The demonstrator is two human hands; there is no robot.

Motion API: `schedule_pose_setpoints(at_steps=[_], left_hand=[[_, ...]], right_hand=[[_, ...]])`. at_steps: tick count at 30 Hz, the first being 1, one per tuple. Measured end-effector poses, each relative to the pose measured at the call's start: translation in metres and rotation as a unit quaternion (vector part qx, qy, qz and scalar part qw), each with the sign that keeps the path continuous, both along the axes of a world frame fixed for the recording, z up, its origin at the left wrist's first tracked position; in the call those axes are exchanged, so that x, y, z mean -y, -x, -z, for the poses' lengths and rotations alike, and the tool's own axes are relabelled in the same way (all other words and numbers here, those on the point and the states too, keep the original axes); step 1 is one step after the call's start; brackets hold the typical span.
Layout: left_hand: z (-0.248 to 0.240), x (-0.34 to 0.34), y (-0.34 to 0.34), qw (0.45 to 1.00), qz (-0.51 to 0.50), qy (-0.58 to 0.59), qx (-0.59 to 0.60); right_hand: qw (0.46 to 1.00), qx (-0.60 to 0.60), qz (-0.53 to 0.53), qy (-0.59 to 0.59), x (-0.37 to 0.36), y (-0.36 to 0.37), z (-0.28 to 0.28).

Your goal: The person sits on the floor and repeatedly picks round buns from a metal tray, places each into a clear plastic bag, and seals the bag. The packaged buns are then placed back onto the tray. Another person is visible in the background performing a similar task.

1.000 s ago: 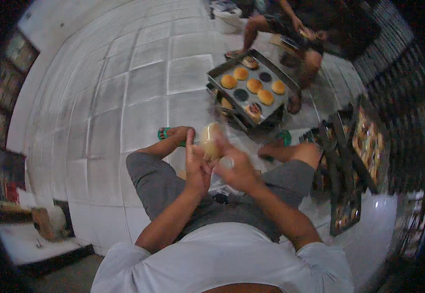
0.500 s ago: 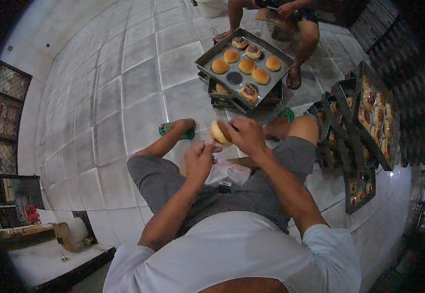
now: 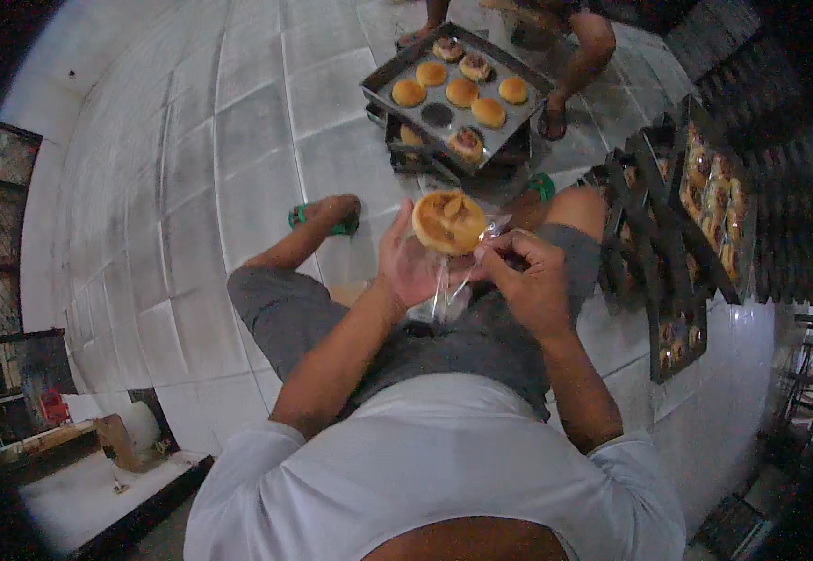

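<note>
A round bun (image 3: 448,222), golden with a browned patch on its upper face, is held over my lap, partly within a clear plastic bag (image 3: 444,280). My left hand (image 3: 406,268) cradles the bun from the left and below, thumb at its edge and palm against the plastic. On the other side, my right hand (image 3: 528,276) pinches the plastic close to the bun's lower right edge. How far the bag covers the bun is hard to tell. Beyond my hands, a metal baking tray (image 3: 500,58) carries several buns, a few of them wrapped in clear plastic.
More trays (image 3: 406,154) are stacked beneath that one. Tilted trays of wrapped buns (image 3: 710,215) lean together at the right. Another person's leg (image 3: 589,56) is behind the tray stack. My feet in green sandals (image 3: 331,215) rest on the tiled floor.
The bun has turned to face up and now lies in my left hand with the clear bag about it. My right hand has gone from the bun to the plastic and moved rightward.
</note>
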State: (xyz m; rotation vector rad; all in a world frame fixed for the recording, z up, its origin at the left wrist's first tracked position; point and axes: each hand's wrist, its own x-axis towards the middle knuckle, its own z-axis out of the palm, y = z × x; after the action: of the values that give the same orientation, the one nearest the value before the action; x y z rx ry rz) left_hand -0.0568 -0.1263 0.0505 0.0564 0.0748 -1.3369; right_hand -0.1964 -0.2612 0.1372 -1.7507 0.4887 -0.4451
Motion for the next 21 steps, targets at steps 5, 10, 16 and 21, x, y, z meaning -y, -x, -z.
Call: schedule_pose_setpoints(at_steps=[5, 10, 16, 21], left_hand=[[-0.067, -0.003, 0.026, 0.999, -0.038, 0.019, 0.005], [-0.061, 0.001, 0.027, 0.985, -0.138, -0.089, 0.049], [-0.058, 0.005, 0.024, 0.954, -0.209, -0.187, -0.103], [-0.118, -0.003, 0.063, 0.995, 0.033, -0.060, -0.066]], right_hand=[[0.946, 0.018, -0.132, 0.295, -0.060, 0.007, -0.038], [0.924, 0.016, -0.153, 0.350, -0.072, 0.010, -0.041], [0.913, 0.120, -0.379, 0.086, -0.025, 0.031, -0.061], [0.937, 0.117, -0.064, 0.323, 0.034, 0.049, -0.092]])
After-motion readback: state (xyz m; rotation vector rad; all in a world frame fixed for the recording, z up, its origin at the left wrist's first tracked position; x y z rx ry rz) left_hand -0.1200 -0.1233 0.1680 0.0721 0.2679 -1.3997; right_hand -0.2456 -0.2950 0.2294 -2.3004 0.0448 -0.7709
